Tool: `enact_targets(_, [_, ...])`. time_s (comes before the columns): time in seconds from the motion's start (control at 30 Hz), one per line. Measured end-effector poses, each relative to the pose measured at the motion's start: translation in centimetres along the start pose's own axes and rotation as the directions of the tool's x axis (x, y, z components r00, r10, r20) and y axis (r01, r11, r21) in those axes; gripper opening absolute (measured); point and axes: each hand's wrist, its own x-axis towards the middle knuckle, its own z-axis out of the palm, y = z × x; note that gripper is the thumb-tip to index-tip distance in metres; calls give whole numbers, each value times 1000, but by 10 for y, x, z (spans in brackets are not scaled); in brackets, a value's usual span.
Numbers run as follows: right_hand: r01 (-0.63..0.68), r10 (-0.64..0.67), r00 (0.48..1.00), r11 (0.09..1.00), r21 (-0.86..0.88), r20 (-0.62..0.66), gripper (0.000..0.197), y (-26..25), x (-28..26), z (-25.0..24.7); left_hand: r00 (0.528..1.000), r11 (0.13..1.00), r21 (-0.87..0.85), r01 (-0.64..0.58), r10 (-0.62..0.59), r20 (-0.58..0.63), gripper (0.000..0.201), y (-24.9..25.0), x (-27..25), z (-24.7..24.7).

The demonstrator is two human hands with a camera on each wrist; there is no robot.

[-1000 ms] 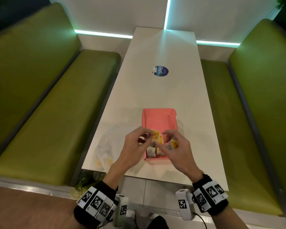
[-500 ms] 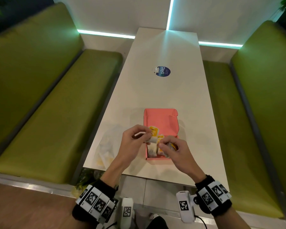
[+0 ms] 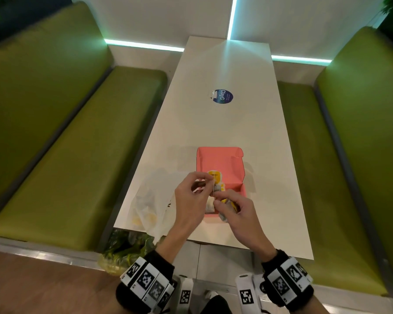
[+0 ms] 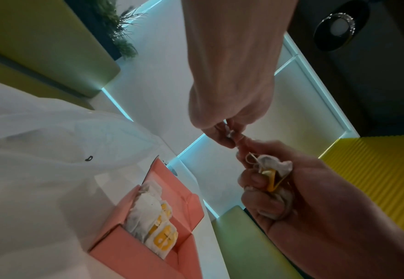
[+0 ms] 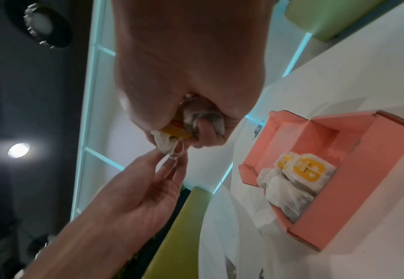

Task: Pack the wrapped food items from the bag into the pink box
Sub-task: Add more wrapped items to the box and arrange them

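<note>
The pink box [image 3: 220, 159] lies open on the white table [image 3: 225, 123], with several white wrapped items with yellow labels [image 5: 296, 177] packed in its near half. Above the box's near end, my right hand [image 3: 221, 200] grips another wrapped item [image 4: 276, 166] in its curled fingers. My left hand [image 3: 210, 185] pinches a thin loop [image 5: 178, 151] at that item's end between thumb and fingertips. The translucent plastic bag [image 3: 152, 200] lies just left of the box, with yellowish contents showing through.
A round blue sticker [image 3: 222, 97] sits farther up the table. Green benches [image 3: 77, 155] run along both sides. The table's near edge [image 3: 236, 244] is close under my wrists. A bag of greens [image 3: 127, 248] sits below the left corner.
My hands have drawn together above the box's near end. The right hand's spread fingers have closed round a wrapped item, and the left hand now pinches its end.
</note>
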Motion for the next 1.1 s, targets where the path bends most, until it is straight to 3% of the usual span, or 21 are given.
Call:
enact_targets(0.07, [28, -27, 999, 998, -63, 19, 32, 4, -6, 4, 1000, 1000, 9, -24, 24, -5, 15, -1, -2, -1])
enact_targets(0.17, [36, -14, 985, 991, -127, 172, 47, 7, -17, 2, 997, 997, 8, -79, 79, -17, 12, -1, -2, -5])
enact_targets(0.23, [71, -31, 975, 981, -180, 218, 44, 4, -19, -5, 993, 993, 16, -121, 121, -5, 11, 0, -2, -8])
enact_targets(0.33, [205, -180, 978, 914, -350, 104, 27, -10, -8, -21, 990, 991, 19, -132, 131, 50, 10, -3, -1, -12])
enact_targets(0.4, [215, -231, 973, 878, -427, 13, 23, -24, 5, -30, 987, 992, 35, -123, 118, 108, 11, -7, -2, -12])
enact_targets(0.5, [144, -113, 989, 833, -534, 90, 35, -37, 27, -38, 977, 993, 53, -108, 96, 188, 12, -13, -7, -10])
enact_targets(0.6, [164, -27, 975, 758, -631, 221, 12, -31, 37, -40, 968, 994, 67, -85, 66, 243, 14, -17, -13, -5])
enact_targets(0.67, [181, -40, 973, 736, -652, 225, 2, -27, 39, -43, 967, 997, 58, -43, 27, 253, 14, -21, -16, -3])
enact_targets(0.83, [170, -3, 976, 629, -759, 216, 8, -9, 39, -48, 971, 978, 206, -26, -24, 237, 31, -50, -16, -9])
enact_targets(0.97, [131, 109, 973, 470, -873, 205, 15, 9, 42, -48, 973, 924, 377, -69, -21, 229, 20, -72, -17, -15])
enact_targets(1.1, [118, 218, 950, 413, -903, 224, 17, 27, 44, -42, 952, 864, 481, -150, -6, 307, 15, -75, -20, -16])
